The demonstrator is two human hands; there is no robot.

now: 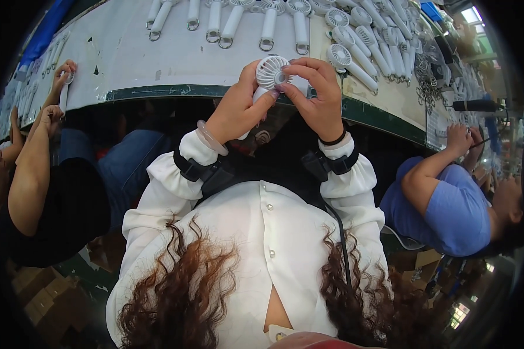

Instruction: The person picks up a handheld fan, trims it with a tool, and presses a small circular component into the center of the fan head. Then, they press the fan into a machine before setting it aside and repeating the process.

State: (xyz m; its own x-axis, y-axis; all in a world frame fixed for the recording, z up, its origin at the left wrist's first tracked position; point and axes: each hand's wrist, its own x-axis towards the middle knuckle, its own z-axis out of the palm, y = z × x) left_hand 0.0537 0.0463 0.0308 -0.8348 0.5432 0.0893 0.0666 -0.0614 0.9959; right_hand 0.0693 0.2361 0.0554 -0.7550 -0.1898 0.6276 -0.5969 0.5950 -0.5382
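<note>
A white handheld fan is held over the table's front edge, its round grille facing up. My left hand is closed around the fan from the left, hiding most of its handle. With thumb and fingers pinched, my right hand holds a small round grey disc against the grille near its middle. Whether the disc is seated in the grille or apart from it, I cannot tell. Beyond my hands, several white fans with metal rings at their handle ends lie in a row.
A pile of white fans covers the table at right, beside a heap of metal rings. The dark green table edge runs below my hands. One co-worker sits at left holding a fan; another sits at right.
</note>
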